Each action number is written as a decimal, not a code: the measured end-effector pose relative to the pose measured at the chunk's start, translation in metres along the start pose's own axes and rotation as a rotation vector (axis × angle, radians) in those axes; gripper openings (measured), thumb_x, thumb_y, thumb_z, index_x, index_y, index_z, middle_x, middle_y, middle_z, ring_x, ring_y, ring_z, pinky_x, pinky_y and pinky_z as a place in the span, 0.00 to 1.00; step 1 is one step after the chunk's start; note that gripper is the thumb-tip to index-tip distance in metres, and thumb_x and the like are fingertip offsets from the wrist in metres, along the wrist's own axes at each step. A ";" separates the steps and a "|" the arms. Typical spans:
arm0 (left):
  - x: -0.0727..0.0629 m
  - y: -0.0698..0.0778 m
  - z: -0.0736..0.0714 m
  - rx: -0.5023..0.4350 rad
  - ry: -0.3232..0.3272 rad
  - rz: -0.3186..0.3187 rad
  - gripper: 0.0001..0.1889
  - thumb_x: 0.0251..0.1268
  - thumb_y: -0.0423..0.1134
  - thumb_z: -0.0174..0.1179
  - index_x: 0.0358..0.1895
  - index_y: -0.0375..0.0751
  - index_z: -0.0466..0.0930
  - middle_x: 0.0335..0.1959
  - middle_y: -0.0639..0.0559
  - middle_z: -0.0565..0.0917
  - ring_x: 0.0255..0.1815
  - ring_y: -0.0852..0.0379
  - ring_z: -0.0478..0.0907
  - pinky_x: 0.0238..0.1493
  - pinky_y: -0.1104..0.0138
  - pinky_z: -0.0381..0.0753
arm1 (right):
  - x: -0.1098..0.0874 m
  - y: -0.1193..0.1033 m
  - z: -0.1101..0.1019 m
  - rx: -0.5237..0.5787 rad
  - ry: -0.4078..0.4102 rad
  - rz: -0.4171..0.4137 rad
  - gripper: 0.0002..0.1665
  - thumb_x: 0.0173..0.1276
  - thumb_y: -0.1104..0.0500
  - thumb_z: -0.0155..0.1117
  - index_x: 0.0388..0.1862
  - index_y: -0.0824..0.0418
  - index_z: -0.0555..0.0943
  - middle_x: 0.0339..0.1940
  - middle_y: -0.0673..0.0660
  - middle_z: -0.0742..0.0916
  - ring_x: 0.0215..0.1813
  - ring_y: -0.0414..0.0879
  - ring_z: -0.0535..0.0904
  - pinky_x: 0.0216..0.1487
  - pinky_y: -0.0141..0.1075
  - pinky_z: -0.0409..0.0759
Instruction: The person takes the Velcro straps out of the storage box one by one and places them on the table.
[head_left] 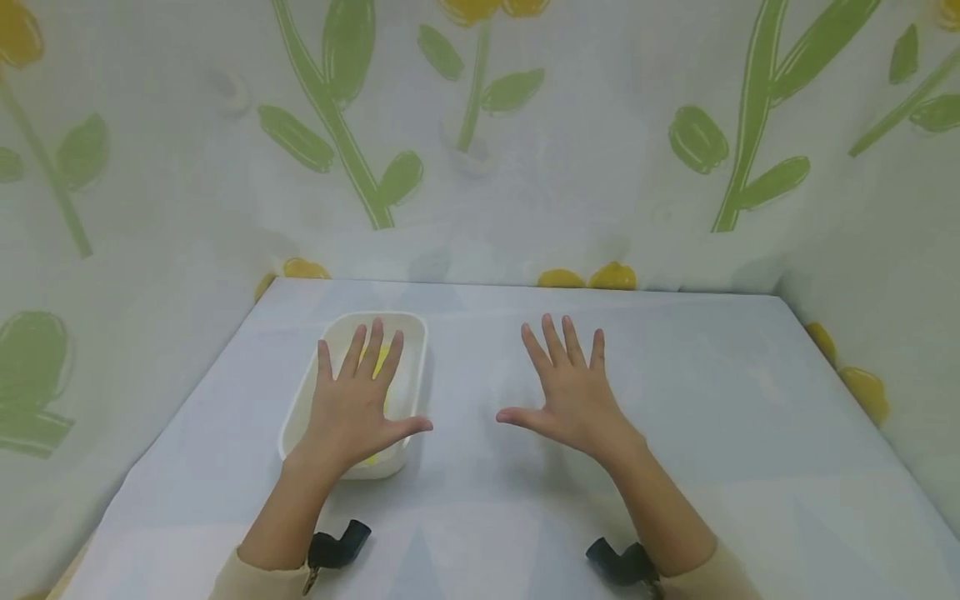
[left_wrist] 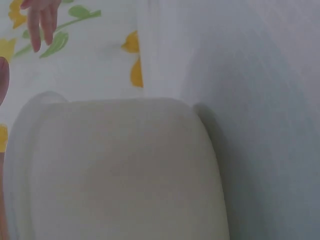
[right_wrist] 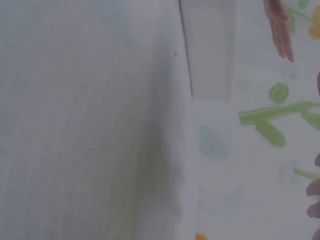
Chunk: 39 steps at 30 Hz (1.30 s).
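While the left grip [head_left: 352, 417] and right grip [head_left: 579, 406] spread wide, the white tub [head_left: 409, 367] on the worktop [head_left: 712, 400], partly hidden behind the left, looks light, stiff and slightly slippery (probably plastic), best held by opposite long rims [head_left: 425, 354].

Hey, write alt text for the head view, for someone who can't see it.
A person's left hand, fingers spread, is held over a white tray with something yellow inside; the right hand, also spread, is over the pale table. Behind is a white floral backdrop.
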<state>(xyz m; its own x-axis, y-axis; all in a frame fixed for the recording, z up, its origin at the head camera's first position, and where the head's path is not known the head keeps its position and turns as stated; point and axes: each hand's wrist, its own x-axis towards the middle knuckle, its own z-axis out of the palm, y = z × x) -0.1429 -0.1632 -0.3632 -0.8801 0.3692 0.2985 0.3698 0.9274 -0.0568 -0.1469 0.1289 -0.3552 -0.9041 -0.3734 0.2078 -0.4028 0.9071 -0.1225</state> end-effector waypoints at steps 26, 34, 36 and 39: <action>-0.039 -0.058 -0.003 -0.116 -0.041 0.057 0.68 0.33 0.71 0.66 0.76 0.42 0.40 0.75 0.35 0.48 0.76 0.40 0.43 0.66 0.34 0.40 | 0.019 -0.053 0.026 0.010 -0.003 -0.125 0.65 0.50 0.18 0.49 0.77 0.52 0.46 0.78 0.61 0.49 0.77 0.60 0.42 0.68 0.67 0.37; -0.050 -0.084 -0.002 -0.324 -0.185 -0.027 0.68 0.34 0.68 0.69 0.76 0.45 0.36 0.76 0.37 0.41 0.76 0.37 0.40 0.65 0.33 0.43 | 0.026 -0.066 0.033 0.112 -0.061 -0.131 0.64 0.52 0.20 0.51 0.78 0.52 0.45 0.78 0.62 0.49 0.77 0.59 0.41 0.69 0.66 0.35; -0.052 -0.088 -0.002 -0.390 -0.209 -0.047 0.69 0.32 0.68 0.70 0.76 0.47 0.37 0.77 0.38 0.40 0.76 0.37 0.40 0.65 0.34 0.45 | 0.027 -0.069 0.034 0.178 -0.099 -0.126 0.64 0.53 0.21 0.52 0.78 0.53 0.44 0.78 0.61 0.48 0.77 0.59 0.41 0.69 0.65 0.34; -0.054 -0.095 0.000 -0.461 -0.233 -0.054 0.69 0.30 0.66 0.72 0.76 0.51 0.37 0.77 0.38 0.39 0.75 0.36 0.40 0.64 0.34 0.49 | 0.029 -0.073 0.035 0.273 -0.166 -0.106 0.63 0.54 0.22 0.53 0.78 0.53 0.42 0.78 0.60 0.46 0.78 0.58 0.40 0.70 0.64 0.33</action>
<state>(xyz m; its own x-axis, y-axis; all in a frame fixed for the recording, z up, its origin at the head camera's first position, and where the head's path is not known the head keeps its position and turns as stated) -0.1306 -0.2718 -0.3736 -0.9249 0.3743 0.0664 0.3690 0.8418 0.3941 -0.1487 0.0450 -0.3745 -0.8569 -0.5099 0.0755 -0.4991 0.7842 -0.3686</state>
